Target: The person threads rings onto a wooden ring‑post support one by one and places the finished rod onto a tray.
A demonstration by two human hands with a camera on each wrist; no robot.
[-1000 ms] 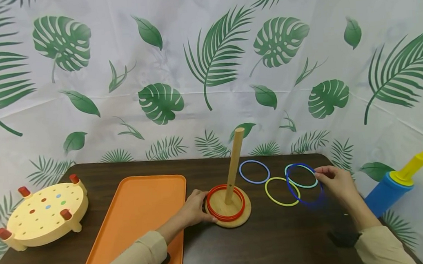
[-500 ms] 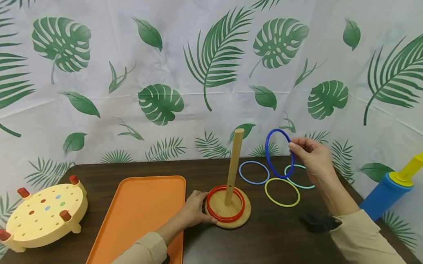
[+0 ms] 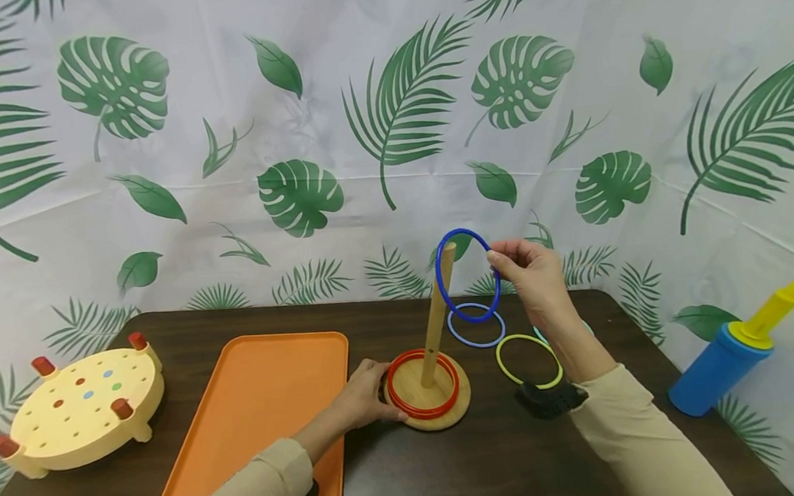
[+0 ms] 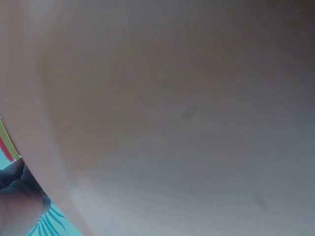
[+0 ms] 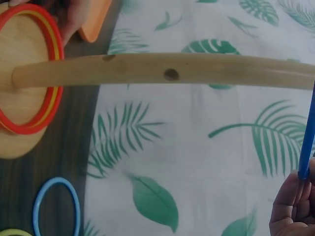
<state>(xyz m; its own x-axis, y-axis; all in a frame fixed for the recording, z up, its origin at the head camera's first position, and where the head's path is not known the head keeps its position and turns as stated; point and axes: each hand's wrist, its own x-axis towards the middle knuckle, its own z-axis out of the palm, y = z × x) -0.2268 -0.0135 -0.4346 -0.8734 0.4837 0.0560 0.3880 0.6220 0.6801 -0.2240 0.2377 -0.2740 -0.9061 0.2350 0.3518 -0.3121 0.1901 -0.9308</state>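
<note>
Pinched between thumb and fingers of the right hand [image 3: 532,281], the dark blue ring [image 3: 466,275] stands upright in the air, just at the top of the wooden peg [image 3: 439,314]. At 9 o'clock of the peg's round base [image 3: 431,415], the left hand [image 3: 364,395] grips its edge, around the red ring [image 3: 422,383].

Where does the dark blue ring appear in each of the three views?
Head: the blue ring is upper middle, pinched by the right hand, held at the top of the peg.
Left wrist: not in it; the view is blocked and blurred.
Right wrist: only a short stretch of the blue ring shows at the right edge, above the fingers.
Shared landmark: the peg, with red rings at its base.
</note>
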